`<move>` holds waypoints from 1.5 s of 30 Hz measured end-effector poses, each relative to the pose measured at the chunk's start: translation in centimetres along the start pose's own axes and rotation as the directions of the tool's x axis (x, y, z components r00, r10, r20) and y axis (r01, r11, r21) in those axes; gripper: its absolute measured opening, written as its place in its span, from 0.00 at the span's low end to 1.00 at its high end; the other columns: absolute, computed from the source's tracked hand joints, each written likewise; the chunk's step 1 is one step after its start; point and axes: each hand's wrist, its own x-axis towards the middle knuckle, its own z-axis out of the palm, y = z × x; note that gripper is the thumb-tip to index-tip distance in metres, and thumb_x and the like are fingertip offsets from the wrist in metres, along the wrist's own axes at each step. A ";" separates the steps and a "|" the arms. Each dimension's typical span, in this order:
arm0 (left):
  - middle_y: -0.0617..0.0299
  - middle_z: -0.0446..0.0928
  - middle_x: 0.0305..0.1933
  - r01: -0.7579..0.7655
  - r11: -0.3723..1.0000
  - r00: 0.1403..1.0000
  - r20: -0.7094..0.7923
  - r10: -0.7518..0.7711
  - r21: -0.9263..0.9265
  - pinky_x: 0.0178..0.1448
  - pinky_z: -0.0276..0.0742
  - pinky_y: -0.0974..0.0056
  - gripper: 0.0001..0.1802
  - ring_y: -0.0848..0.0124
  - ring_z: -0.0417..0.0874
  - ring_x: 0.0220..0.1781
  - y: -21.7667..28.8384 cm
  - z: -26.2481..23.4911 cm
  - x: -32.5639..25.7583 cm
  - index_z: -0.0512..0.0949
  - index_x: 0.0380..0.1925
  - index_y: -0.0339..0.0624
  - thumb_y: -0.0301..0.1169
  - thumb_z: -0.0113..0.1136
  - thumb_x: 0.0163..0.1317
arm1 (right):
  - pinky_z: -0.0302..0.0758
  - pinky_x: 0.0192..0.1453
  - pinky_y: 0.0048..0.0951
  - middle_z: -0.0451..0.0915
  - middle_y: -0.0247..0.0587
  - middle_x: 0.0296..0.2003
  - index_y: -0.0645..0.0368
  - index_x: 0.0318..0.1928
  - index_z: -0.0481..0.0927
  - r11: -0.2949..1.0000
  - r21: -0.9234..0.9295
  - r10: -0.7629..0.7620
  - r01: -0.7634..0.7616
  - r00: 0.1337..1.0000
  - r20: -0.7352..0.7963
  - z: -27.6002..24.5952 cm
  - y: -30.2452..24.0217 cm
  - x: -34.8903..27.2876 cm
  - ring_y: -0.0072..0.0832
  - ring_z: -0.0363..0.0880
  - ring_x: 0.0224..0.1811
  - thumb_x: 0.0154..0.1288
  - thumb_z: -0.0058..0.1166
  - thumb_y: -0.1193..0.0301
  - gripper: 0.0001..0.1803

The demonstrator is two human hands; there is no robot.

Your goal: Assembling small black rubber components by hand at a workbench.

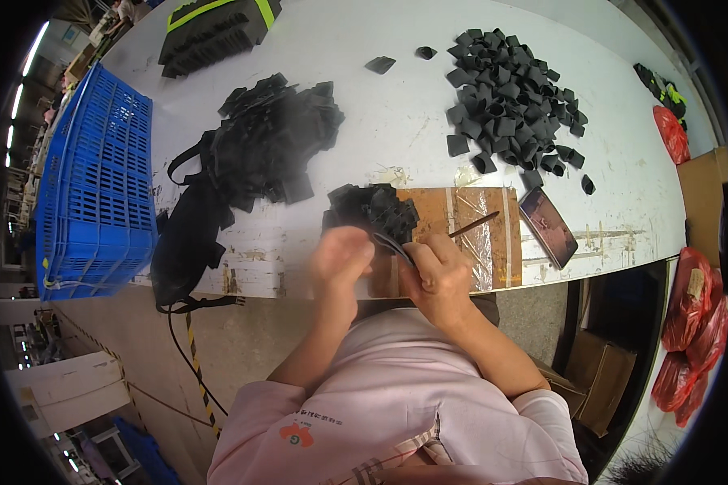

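My right hand (441, 279) is closed, its fingers pinching a small dark strip-like piece (391, 247) near the table's front edge. A thin brown stick (476, 224) stretches from beside its knuckles over a brown board (430, 212); whether the hand holds it I cannot tell. Just left, my left hand (340, 260) is smeared by motion, and its fingers do not show clearly. Directly beyond both hands sits a small heap of black pieces (376, 206), partly on the board.
At left stands a blue plastic basket (97, 178), beside a large pile of black fabric pieces (271, 141). Folded black loops (510, 101) are heaped at the far right. A phone (548, 226) lies right of the board. Red plastic bags (692, 331) are at the right edge.
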 end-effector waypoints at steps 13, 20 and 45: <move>0.65 0.75 0.22 -0.027 0.991 0.973 0.233 -0.004 0.128 0.29 0.69 0.76 0.01 0.82 0.73 0.24 0.1 1.3 -0.2 0.76 0.25 0.36 0.20 0.56 0.52 | 0.69 0.24 0.30 0.71 0.40 0.24 0.62 0.33 0.76 0.997 0.001 0.077 -0.078 0.996 0.040 -3.5 -1.4 0.1 0.34 0.70 0.25 0.41 0.64 0.67 0.18; 0.59 0.73 0.21 -0.511 0.782 0.832 0.433 0.347 0.358 0.26 0.68 0.72 0.04 0.76 0.73 0.22 0.8 3.2 -1.4 0.73 0.25 0.34 0.17 0.56 0.49 | 0.69 0.25 0.31 0.71 0.42 0.25 0.65 0.31 0.75 0.999 0.014 -0.029 0.030 0.999 -0.040 -3.9 -1.2 -0.2 0.35 0.71 0.25 0.47 0.56 0.80 0.07; 0.45 0.75 0.35 0.779 0.353 0.576 0.814 -0.075 -0.519 0.09 0.51 0.76 0.11 0.82 0.58 0.05 3.2 7.4 2.6 0.67 0.40 0.33 0.18 0.39 0.58 | 0.53 0.20 0.13 0.66 0.24 0.21 0.57 0.28 0.71 0.235 0.809 0.391 -0.539 0.814 0.429 -9.4 0.6 4.6 0.10 0.57 0.20 0.60 0.52 0.59 0.14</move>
